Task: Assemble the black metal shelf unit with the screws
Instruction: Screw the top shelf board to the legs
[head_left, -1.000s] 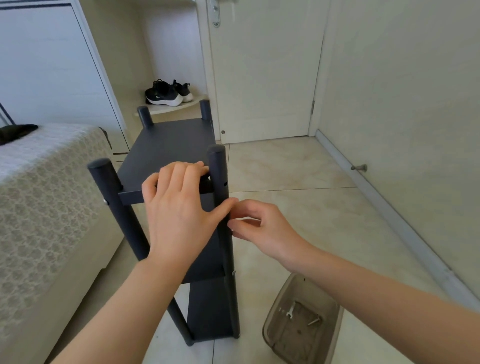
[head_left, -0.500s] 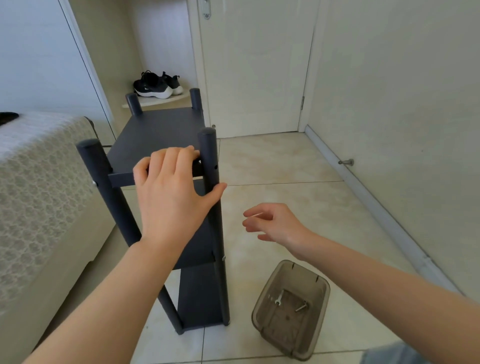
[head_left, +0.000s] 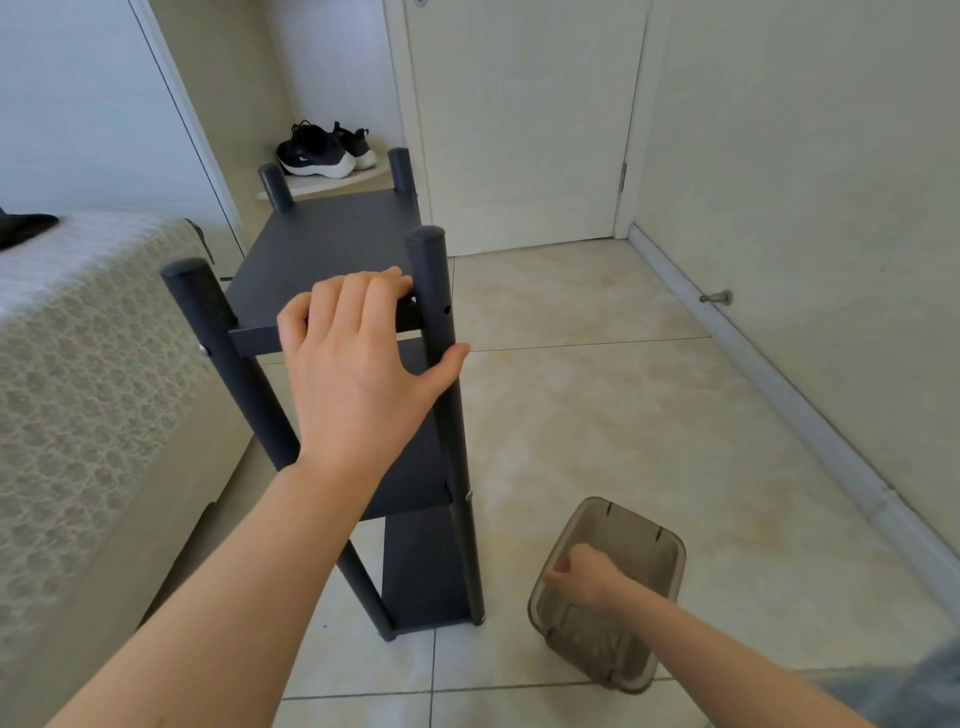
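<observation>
The black metal shelf unit (head_left: 332, 234) stands upright on the tiled floor, with four round posts and three shelves. My left hand (head_left: 358, 364) grips the front edge of the top shelf, fingers curled over it and thumb against the front right post (head_left: 434, 270). An open screw hole (head_left: 447, 309) shows on that post just above the thumb. My right hand (head_left: 587, 577) reaches down into the brown translucent bin (head_left: 670, 545) on the floor to the right of the unit. Its fingertips point down into the bin and are hidden, as are the bin's contents.
A bed with a patterned cover (head_left: 78, 364) presses close on the left of the shelf unit. Black sneakers (head_left: 322, 150) sit on a low ledge behind it. A closed door (head_left: 519, 130) and a wall with a door stopper (head_left: 717, 298) bound the tiled floor.
My right hand has left the front right post, swung right and dropped into the bin. My left hand has kept its grip on the top shelf. The view has tilted down.
</observation>
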